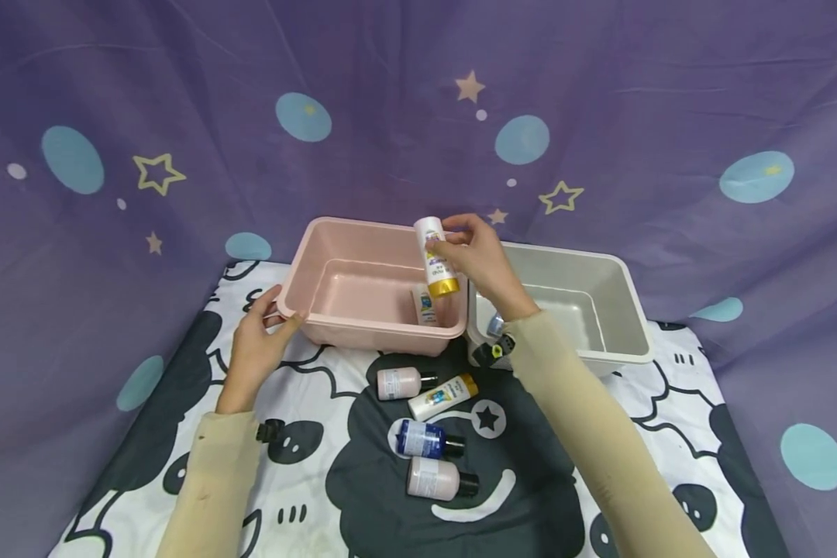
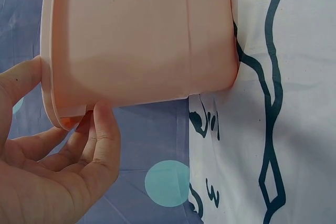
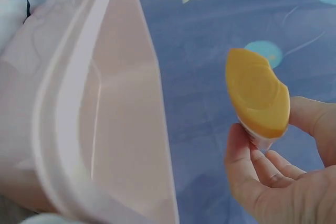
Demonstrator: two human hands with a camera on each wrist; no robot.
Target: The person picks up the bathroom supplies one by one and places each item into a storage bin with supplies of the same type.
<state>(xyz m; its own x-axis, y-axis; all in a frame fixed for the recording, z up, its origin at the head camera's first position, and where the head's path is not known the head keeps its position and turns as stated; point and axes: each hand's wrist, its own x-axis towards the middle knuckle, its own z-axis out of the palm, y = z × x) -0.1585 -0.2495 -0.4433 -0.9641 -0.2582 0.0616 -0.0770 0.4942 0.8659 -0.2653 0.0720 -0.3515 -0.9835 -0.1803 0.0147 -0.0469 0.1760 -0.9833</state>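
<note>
My right hand (image 1: pixel 470 252) pinches a white bottle with a yellow cap (image 1: pixel 436 260), cap down, above the right end of the pink bin (image 1: pixel 324 267). In the right wrist view the yellow cap (image 3: pixel 257 93) points at the camera, held by my right hand (image 3: pixel 273 174) beside the pink bin wall (image 3: pixel 121 129). My left hand (image 1: pixel 265 329) grips the pink bin's left rim. The left wrist view shows my left hand (image 2: pixel 79 148) with its thumb on the bin's rim (image 2: pixel 136 35) and its fingers curled under. One small bottle (image 1: pixel 424 304) stands inside the pink bin.
A grey bin (image 1: pixel 621 310) stands right of the pink one with small items inside. On the patterned cloth (image 1: pixel 669 403) in front lie a pink bottle (image 1: pixel 401 382), a white yellow-capped bottle (image 1: pixel 442 396), a blue bottle (image 1: pixel 421 438) and another pink bottle (image 1: pixel 435 478). A purple star-print backdrop surrounds the table.
</note>
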